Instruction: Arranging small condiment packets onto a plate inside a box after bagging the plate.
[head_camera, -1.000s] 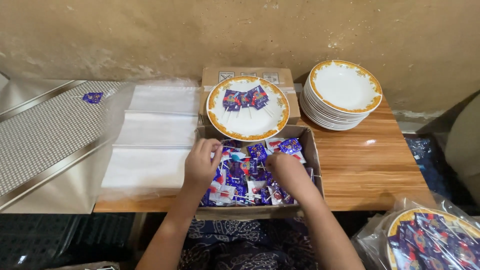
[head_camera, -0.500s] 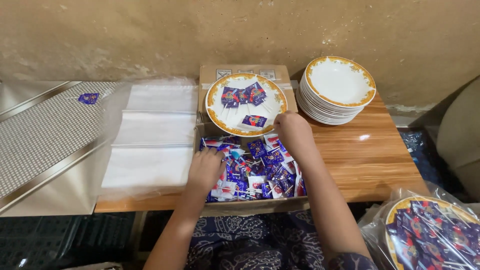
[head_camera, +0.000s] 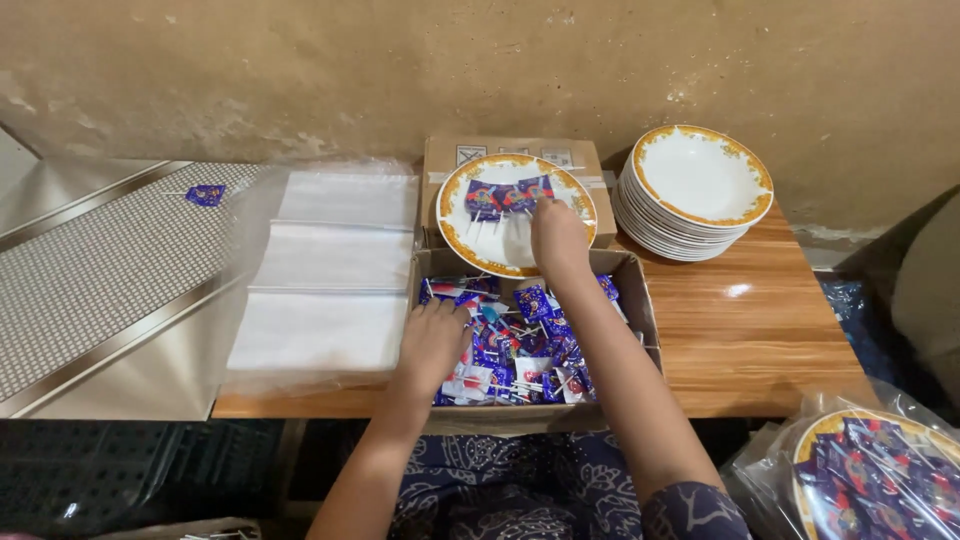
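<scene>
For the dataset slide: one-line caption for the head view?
Right hand reaches over a gold-rimmed plate of wrapped lollipops; left hand rests in a cardboard box of them.

Right hand (head_camera: 558, 240) over plate (head_camera: 460, 225) lollipops (head_camera: 507, 196); left hand (head_camera: 432, 340) in lollipop box (head_camera: 641, 305).

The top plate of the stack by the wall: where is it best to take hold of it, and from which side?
Probably grip the gold-patterned rim of the top plate at its near right edge, coming from the front right. The rim flares out over the stack, and that side faces bare wooden table.
</scene>
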